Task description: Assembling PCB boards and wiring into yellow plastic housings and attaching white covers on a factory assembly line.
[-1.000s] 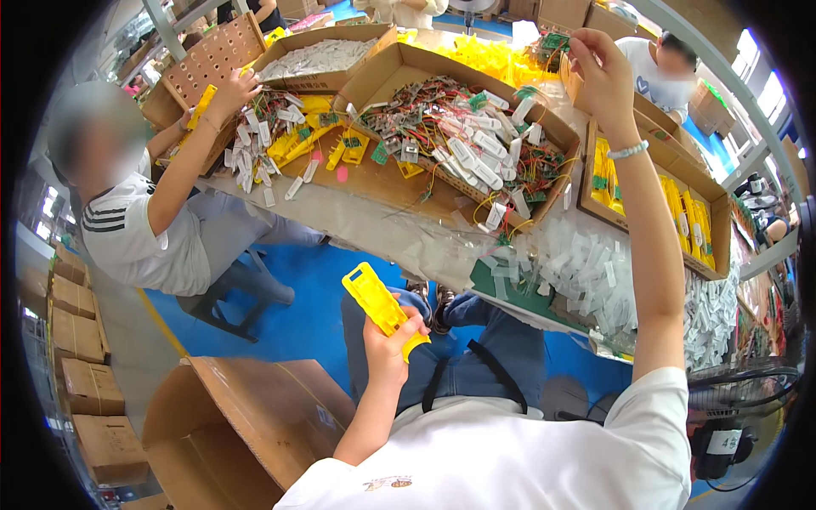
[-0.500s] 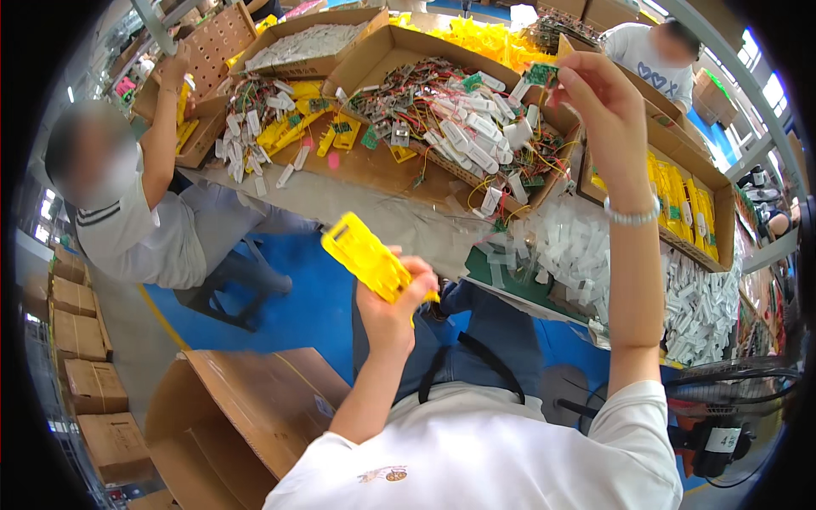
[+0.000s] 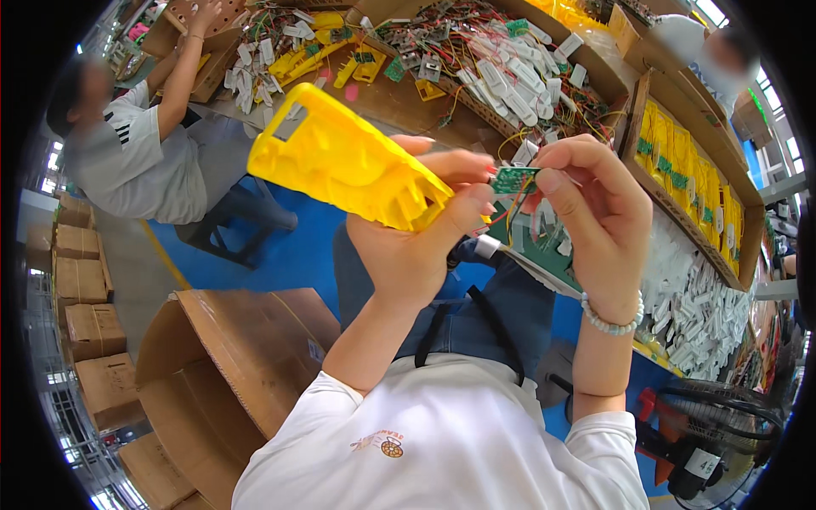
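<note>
- Your left hand (image 3: pixel 408 246) grips a yellow shell (image 3: pixel 344 161), fingers clamped on its narrow end, the wide end tilted up and to your left.
- Your right hand (image 3: pixel 595 221) pinches a small green board (image 3: pixel 512 178) between thumb and fingers, touching the left fingertips; thin wires (image 3: pixel 508 212) hang beneath it.
- An open carton (image 3: pixel 229 357) sits by your left knee.
- On the table (image 3: pixel 399 98) beyond, trays hold wired parts (image 3: pixel 476 59).
- A seated co-worker (image 3: pixel 127 161) reaches up at far left.

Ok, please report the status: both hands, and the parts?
Left hand grips yellow plastic housing. Right hand pinches small green circuit board beside it. Nothing between them.
</note>
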Tool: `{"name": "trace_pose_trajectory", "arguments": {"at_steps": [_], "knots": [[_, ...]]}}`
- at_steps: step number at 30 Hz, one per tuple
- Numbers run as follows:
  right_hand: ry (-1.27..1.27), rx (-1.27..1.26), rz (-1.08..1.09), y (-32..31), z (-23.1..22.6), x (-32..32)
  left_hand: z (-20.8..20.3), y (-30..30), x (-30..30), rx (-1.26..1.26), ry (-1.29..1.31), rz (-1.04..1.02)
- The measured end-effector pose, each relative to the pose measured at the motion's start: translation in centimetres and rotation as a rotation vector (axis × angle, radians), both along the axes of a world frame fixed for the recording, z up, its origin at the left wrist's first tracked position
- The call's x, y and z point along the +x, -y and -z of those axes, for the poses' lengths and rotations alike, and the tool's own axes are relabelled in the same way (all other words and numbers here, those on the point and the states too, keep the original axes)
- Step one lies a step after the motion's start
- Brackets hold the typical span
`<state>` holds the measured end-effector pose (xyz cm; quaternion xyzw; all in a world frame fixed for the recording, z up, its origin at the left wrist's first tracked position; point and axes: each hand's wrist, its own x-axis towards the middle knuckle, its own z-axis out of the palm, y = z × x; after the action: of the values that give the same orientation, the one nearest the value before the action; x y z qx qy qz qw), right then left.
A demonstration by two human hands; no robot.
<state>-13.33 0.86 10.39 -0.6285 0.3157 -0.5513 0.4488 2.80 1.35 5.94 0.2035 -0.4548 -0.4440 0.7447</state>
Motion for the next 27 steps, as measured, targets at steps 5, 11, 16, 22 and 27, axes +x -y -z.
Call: {"name": "trace_pose_trajectory", "arguments": {"at_steps": [5, 11, 16, 22, 27], "knots": [[0.124, 0.04, -0.003, -0.3, 1.8, 0.5, 0.9, -0.2, 0.0, 0.04, -0.006, -0.017], [0.154, 0.168, 0.05, -0.3, 2.5, 0.8, 1.7, -0.1, 0.0, 0.065, 0.017, -0.072], [0.165, 0.198, 0.037, 0.4, 2.8, 1.0, 1.1, 0.2, 0.2, 0.132, -0.001, -0.087], [0.045, 0.228, 0.005, 0.3, 2.4, 0.7, 1.0, 1.8, 1.0, 0.255, -0.072, 0.161], [-0.035, 0.259, -0.001, 0.5, 3.4, 2.4, 1.4, 1.9, 0.5, 0.413, -0.049, 0.139]]}}
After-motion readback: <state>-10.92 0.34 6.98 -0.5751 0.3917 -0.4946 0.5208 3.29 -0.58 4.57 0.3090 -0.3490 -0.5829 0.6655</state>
